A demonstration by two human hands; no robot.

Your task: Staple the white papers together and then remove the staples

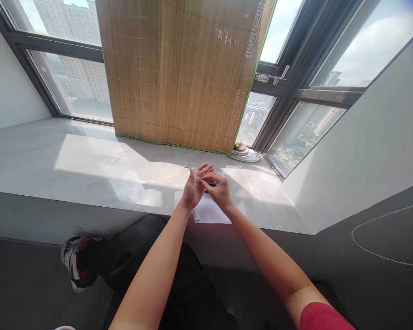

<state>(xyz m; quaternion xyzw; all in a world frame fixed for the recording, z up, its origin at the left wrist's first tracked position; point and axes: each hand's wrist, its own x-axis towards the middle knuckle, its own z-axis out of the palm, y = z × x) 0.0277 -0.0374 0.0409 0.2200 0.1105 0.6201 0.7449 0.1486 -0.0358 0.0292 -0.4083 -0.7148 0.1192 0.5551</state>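
My left hand (194,185) is held palm up over the window sill, its fingers stretched out. Right against it, my right hand (219,189) has thumb and forefinger pinched together over the left palm. A tiny thing may be in that pinch, but it is too small to name. White paper (209,211) lies on the sill beneath both hands, its left edge curled up. Part of a small dark object shows between the hands; its kind is hidden.
A bamboo blind (182,78) with green edging hangs down to the pale sill (89,160). A stack of round, plate-like things (242,152) stands in the right corner by the window frame (285,87). A beaded cord (356,240) hangs at the right.
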